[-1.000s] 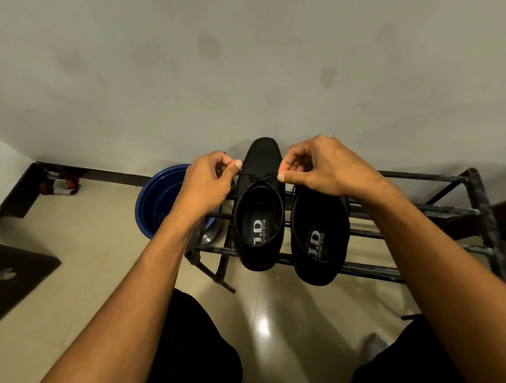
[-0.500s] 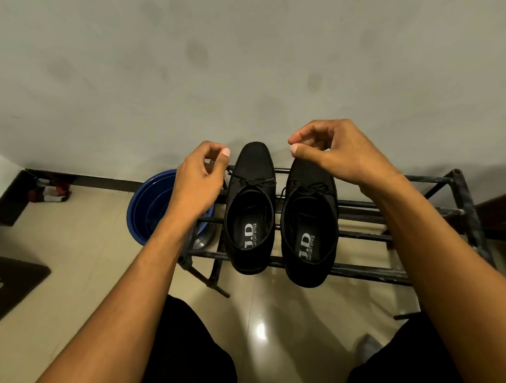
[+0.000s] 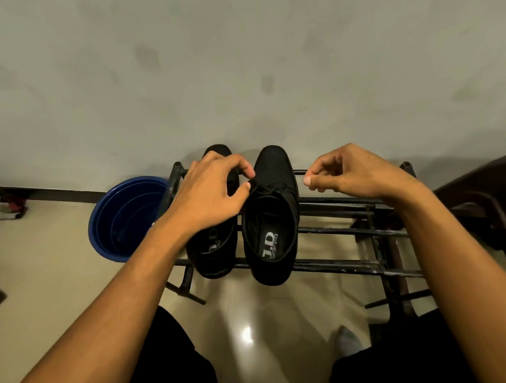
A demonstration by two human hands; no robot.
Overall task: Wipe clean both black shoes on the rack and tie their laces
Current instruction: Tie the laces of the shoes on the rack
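Filling the upper half of the view, a pale grey wall (image 3: 238, 73) with faint dark smudges meets a glossy cream tiled floor (image 3: 43, 278) along a dark skirting. A black metal rack (image 3: 352, 232) of horizontal bars stands against that wall. A round blue basin (image 3: 123, 220) sits on the floor, just beside the rack's left end. The person's dark-clad knees (image 3: 167, 359) frame the bottom edge, and dark furniture (image 3: 482, 183) shows at the far right.

Both black shoes sit side by side on the rack's top bars, toes toward the wall and heels overhanging the front bar. The left shoe (image 3: 211, 262) is partly hidden under the left wrist. The right shoe (image 3: 272, 219) is in full view, with white lettering on its insole.

The left hand (image 3: 213, 193) reaches across the left shoe, its thumb and forefinger pinching the laces (image 3: 275, 187) at the left edge of the right shoe's throat. The right hand (image 3: 357, 170) hovers over the bars just right of that shoe. Its fingers are curled, with thumb and forefinger tips close together. Whether a lace end lies between them cannot be told.
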